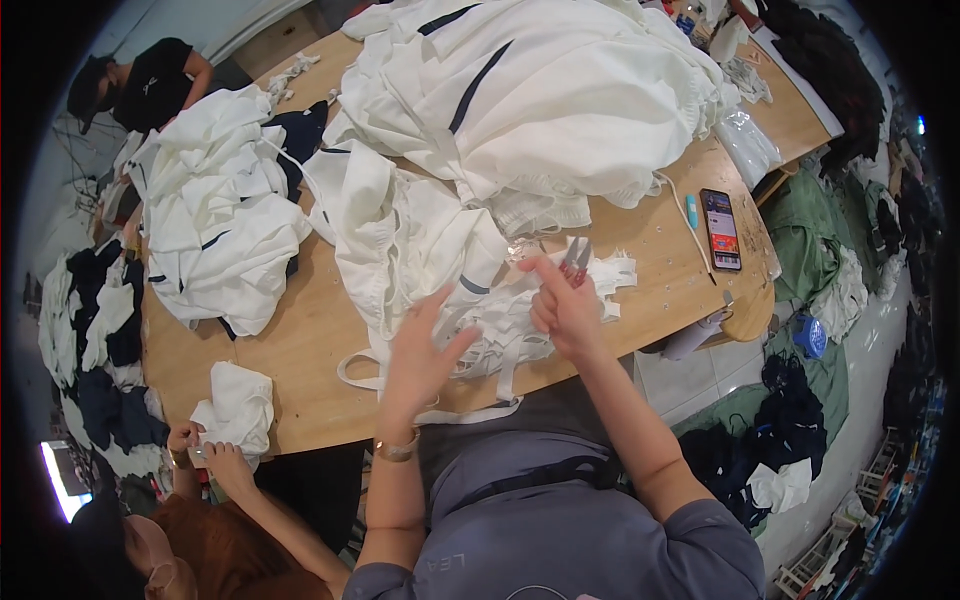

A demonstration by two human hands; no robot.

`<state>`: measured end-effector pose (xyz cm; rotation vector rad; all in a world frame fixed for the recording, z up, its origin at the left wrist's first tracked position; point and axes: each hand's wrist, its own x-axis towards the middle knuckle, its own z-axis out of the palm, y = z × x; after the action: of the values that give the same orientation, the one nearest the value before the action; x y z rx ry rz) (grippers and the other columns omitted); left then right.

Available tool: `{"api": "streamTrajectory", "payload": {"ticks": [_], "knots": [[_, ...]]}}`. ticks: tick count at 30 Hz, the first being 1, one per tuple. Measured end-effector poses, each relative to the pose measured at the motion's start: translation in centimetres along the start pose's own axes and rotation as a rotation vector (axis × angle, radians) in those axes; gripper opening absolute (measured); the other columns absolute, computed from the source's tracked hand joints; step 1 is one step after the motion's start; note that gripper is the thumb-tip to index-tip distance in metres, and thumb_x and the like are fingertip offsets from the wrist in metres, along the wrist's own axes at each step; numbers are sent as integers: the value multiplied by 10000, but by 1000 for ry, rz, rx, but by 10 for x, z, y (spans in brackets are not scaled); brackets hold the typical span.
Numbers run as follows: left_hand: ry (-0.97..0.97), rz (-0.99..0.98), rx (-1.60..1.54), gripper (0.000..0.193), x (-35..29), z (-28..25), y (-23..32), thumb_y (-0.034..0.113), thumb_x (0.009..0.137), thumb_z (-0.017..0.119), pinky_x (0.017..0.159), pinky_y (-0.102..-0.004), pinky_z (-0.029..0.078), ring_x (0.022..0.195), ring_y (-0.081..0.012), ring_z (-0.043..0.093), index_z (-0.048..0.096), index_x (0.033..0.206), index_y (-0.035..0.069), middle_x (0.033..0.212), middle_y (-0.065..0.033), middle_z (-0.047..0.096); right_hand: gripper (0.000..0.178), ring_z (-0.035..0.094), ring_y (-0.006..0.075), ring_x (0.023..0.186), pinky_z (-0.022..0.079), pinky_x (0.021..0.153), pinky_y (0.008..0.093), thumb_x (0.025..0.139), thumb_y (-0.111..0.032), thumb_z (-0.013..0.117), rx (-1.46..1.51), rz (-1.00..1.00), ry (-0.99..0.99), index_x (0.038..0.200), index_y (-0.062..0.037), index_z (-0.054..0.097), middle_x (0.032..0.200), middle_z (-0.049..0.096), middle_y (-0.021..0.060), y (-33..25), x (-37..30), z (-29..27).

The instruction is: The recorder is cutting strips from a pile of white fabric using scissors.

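My left hand is over the wooden table's near side, fingers apart and nothing in it. It hovers by a white garment with gathered edges and a short dark stripe. To its right, my right hand is closed around small thread snips with reddish handles, blades pointing away from me. Its index finger sticks out to the left. Beneath and between the hands lies a heap of white straps or trimmings. Whether either hand touches the cloth is hard to make out.
A large white garment pile covers the far side, another pile the left. A phone and a cord lie at right. One person handles white cloth at near left; another is at far left. Dark cloth lies on the floor.
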<state>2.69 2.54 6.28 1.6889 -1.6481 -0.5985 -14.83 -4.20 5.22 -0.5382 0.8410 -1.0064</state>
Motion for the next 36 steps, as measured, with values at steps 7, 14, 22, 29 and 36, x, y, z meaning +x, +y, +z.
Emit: {"api": "streamTrajectory", "payload": {"ticks": [7,14,22,29,36], "knots": [[-416,-137,-704,214,20,32,5,203,852,545,627,-219,404,694,-101,538,573,883,-7,748,-39,580,271,272,22,331,220,319,212,877,-232,529,-196,-70,-127,904,23,618,414,335,-58,-16,-14,7],[-273,-304,-551,215,7,21,-15,208,869,513,463,-215,303,491,-62,362,570,810,9,570,18,464,246,207,24,332,194,320,205,878,-235,526,52,-111,155,945,-5,583,433,231,-78,-25,15,-53],[-188,-255,-139,255,-6,29,-17,241,844,524,475,-293,338,462,-139,413,554,811,-10,512,-81,436,449,191,56,322,165,292,204,888,-488,375,353,150,179,990,-73,513,447,229,-43,16,-28,-70],[-187,-330,-335,234,-7,33,-21,230,864,503,499,-279,370,488,-134,441,541,848,0,561,-74,497,528,212,50,321,193,297,194,904,-508,282,-48,342,-20,937,-40,523,451,258,-49,49,-57,-48],[-113,-263,-341,205,-16,39,-27,213,853,522,517,-260,370,549,-118,447,543,857,10,618,-70,517,429,234,44,311,205,297,192,915,-422,351,-112,474,-211,822,-36,515,438,294,-50,73,-40,-19]]}}
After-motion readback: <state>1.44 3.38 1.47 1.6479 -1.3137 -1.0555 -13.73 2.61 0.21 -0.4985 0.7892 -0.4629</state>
